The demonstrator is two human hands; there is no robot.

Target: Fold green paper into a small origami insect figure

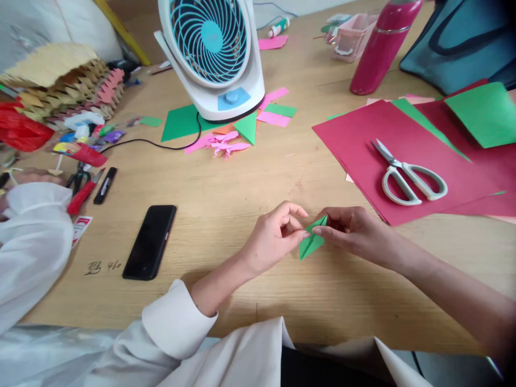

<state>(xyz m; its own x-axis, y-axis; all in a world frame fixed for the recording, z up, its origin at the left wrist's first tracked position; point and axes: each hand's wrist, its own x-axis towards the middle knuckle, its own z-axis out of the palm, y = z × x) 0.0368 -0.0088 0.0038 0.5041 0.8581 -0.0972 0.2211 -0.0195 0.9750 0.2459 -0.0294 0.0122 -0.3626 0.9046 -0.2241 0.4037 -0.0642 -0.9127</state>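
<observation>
Between the left hand (278, 230) and the right hand (351, 231), over the table (226, 185), a small folded green paper (313, 247) is pinched from both sides. Folding seems the step underway; the next move likely calls for thumb pressure along a crease.

A small piece of folded green paper (311, 247) has a narrow, roughly diamond-like outline, with a crease running lengthwise between its pointed ends. It slants over the tabletop (242, 183), upper tip leaning right, lower tip toward the near edge. The left fingers (297, 237) and right fingers (331, 235) pinch its upper part, partly covering it.
</observation>
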